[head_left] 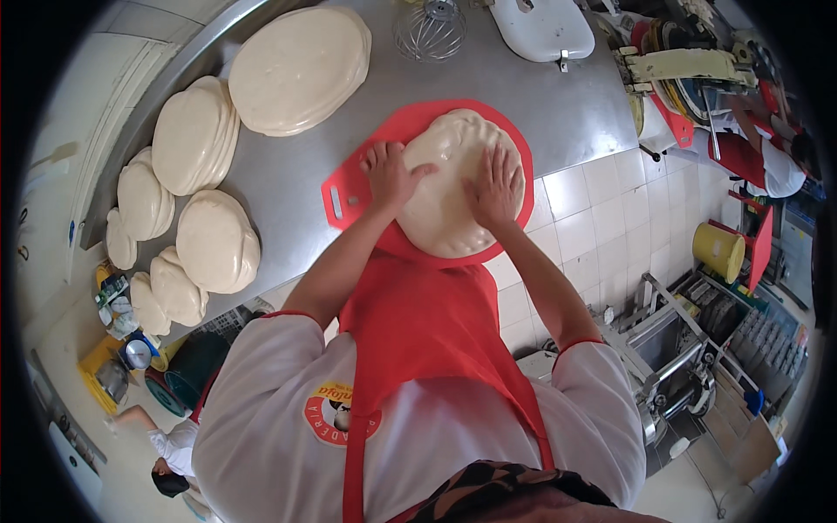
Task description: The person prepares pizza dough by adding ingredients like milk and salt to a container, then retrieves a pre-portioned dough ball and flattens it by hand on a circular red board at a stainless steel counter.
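A large pale round of dough (449,196) lies on a red plate-like board (349,187) with a slotted handle at its left, at the table's front edge. My left hand (392,179) rests at the dough's left side, its thumb reaching onto the dough and its fingers over the red board. On the dough's right part my right hand (495,193) lies flat with fingers spread. Both hands are open and grip nothing.
Stacked flat dough pieces stand on the steel table (288,192) at the left, the largest stack (301,70) at the back. A wire whisk (432,33) and a white scale-like device (545,30) sit at the back. Tiled floor, machinery (689,375) and other people (780,166) are around.
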Tool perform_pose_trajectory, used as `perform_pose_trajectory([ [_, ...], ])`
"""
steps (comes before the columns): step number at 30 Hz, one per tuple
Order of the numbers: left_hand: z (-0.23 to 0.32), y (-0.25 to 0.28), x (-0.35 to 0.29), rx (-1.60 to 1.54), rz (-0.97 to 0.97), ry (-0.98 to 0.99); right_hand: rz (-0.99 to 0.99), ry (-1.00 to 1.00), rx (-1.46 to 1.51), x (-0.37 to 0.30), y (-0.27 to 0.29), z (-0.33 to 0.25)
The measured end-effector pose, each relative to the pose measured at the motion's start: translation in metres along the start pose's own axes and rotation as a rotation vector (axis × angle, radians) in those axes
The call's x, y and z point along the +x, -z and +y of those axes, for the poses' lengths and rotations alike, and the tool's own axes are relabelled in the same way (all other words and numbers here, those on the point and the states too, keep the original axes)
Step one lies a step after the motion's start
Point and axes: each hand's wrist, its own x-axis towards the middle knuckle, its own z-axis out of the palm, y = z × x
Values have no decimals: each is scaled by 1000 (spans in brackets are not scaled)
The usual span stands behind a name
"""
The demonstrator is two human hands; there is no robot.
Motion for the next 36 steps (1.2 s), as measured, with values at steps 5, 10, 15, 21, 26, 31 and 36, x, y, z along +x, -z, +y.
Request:
perform_pose_trajectory([
  [5,6,-34,56,-466,-446,40,40,117,20,30,-15,6],
  [10,30,-34,90,-939,61,625,-128,61,-56,48,5,-5],
  [15,61,-6,85,-289,-144,377,-132,179,23,75,14,-6],
  [21,54,-3,92,-168,-232,320,-417,217,-112,100,28,-20],
  [26,31,12,75,-243,-180,166,-583,301,-68,110,45,-25],
  [31,-21,-19,-34,-121,205,-268,-75,200,9,42,1,15],
  [36,-33,-14,-29,-17,117,-382,-16,-108,-47,-42,-1,2],
])
